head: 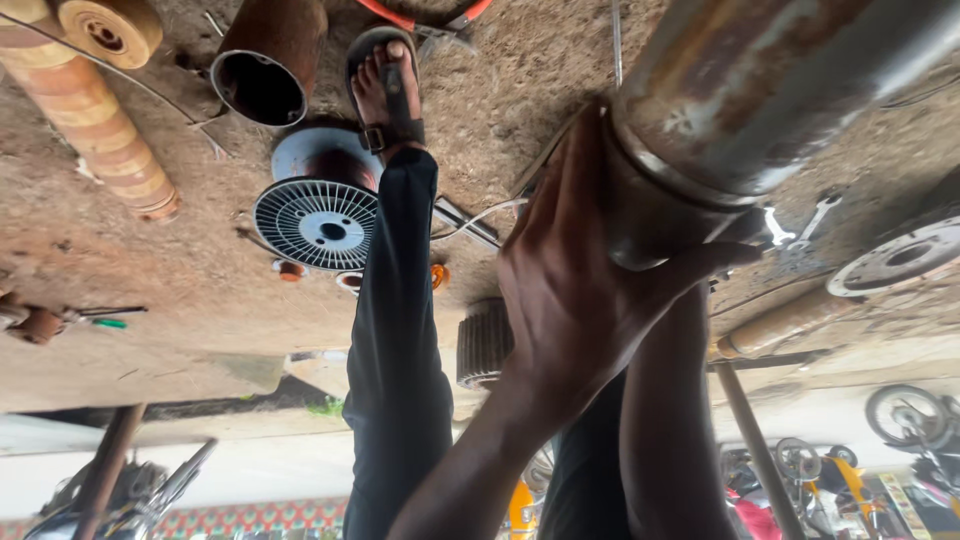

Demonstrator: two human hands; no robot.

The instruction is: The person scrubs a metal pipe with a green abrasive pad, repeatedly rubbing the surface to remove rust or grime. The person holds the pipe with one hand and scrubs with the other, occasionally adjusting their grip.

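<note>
Gripping the lower rim of a large rusty grey steel cylinder (pixel 760 90), one hand (pixel 580 290) spreads wide across the metal, palm flat on the darker collar, thumb hooked along the underside toward the right, fingers reaching up the left edge. Its grip is clamped on the cylinder. Which hand it is cannot be read with certainty; the thumb's side suggests the left hand, and the other hand is hidden. The forearm rises from the bottom edge, beside a second dark limb partly covered by it. The cylinder fills the upper right corner and is cut off by the frame, its surface streaked with rust, scuffs and pale patches.

The whole view appears upside down. A leg in dark trousers (pixel 395 350) runs up the middle to a foot in a black strapped sandal (pixel 385 85) planted on the sandy dirt floor (pixel 180 250). Just beside the foot lies a round white finned fan cover (pixel 320 222), with a rusty open-ended pipe (pixel 265 70) above it and a ribbed orange-brown roll (pixel 95 125) at far left. Small silver spanners (pixel 800 220) lie near the cylinder's right side, next to a grey flanged disc (pixel 900 258). Motorcycles at the lower edge are blurred.
</note>
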